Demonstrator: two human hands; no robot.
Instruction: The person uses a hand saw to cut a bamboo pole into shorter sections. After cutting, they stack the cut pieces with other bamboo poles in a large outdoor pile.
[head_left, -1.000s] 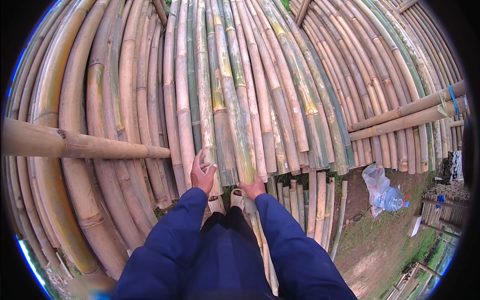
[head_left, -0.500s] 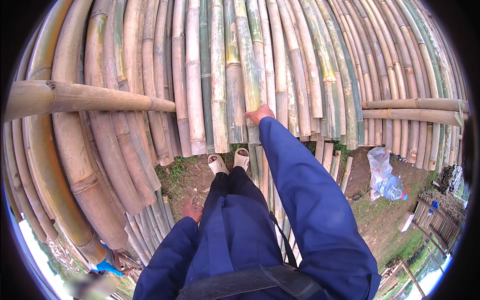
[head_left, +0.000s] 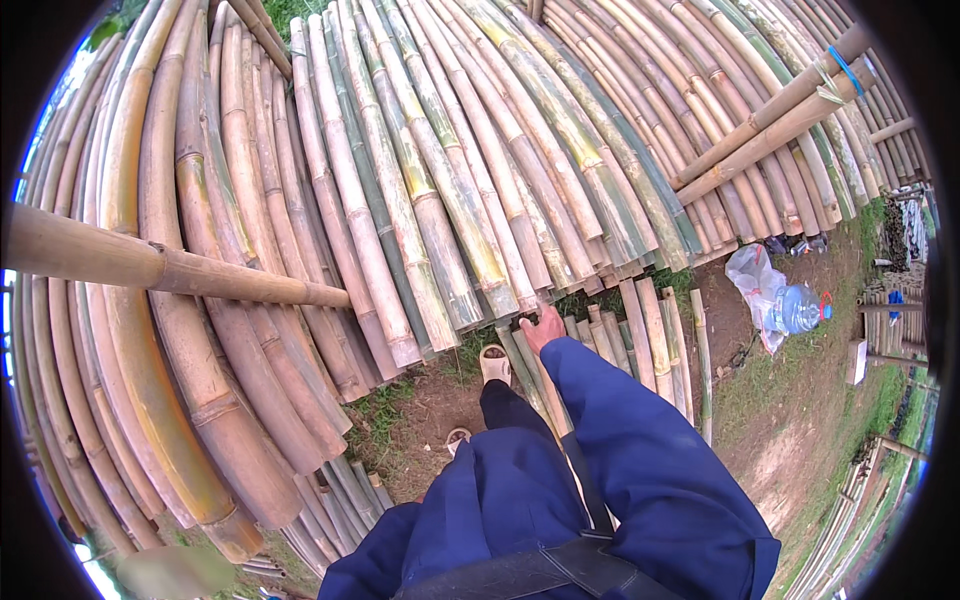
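Bamboo fills most of my view: a broad row of poles (head_left: 380, 200) lies side by side across the middle, pale tan with green and yellow patches, their cut ends toward the near side. At those ends I have the right hand (head_left: 545, 328), its fingers bent in a narrow curl, just by the end of one slim pole (head_left: 513, 270); from where I sit I cannot tell whether they close on it. As for the left hand (head_left: 424, 498), only a sliver shows beside the blue jacket (head_left: 520, 480), so I cannot tell how it stands.

On the left, thicker poles (head_left: 225, 420) curve through the lens, and a stout crossbar (head_left: 210, 273) runs over them toward the middle row. To the far right I make out a pair of poles (head_left: 770, 120) slanting over another stretch of bamboo, with a blue tie (head_left: 845, 70) around them. Shorter pieces (head_left: 655, 340) lie to the right of the right hand, lower than the row. Farther right, a clear plastic bag (head_left: 752, 285) and a bluish bottle (head_left: 797, 309) rest together on the ground. Nearer, I see a light sandal (head_left: 494, 366) below the pole ends.
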